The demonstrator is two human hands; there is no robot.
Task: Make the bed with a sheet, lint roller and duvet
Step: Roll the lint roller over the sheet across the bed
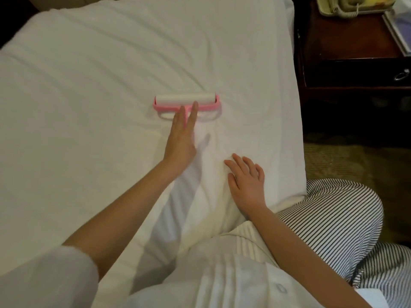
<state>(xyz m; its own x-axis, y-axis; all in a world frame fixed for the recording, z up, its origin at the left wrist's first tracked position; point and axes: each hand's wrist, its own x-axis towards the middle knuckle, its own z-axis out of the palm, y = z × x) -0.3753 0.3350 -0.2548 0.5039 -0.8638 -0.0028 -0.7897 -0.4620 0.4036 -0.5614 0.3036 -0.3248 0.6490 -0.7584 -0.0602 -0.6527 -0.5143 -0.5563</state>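
1. Lint roller lies mid-bed on the sheet, open white room on every side
2. Left hand, fingers straight, touches its handle
3. Right hand lies spread flat near the right edge, nightstand beyond

The person wears a white top with fine vertical pleats and a small button — its loose white sleeve ends near the elbow. The trousers have thin black-and-white stripes — both forearms are bare.
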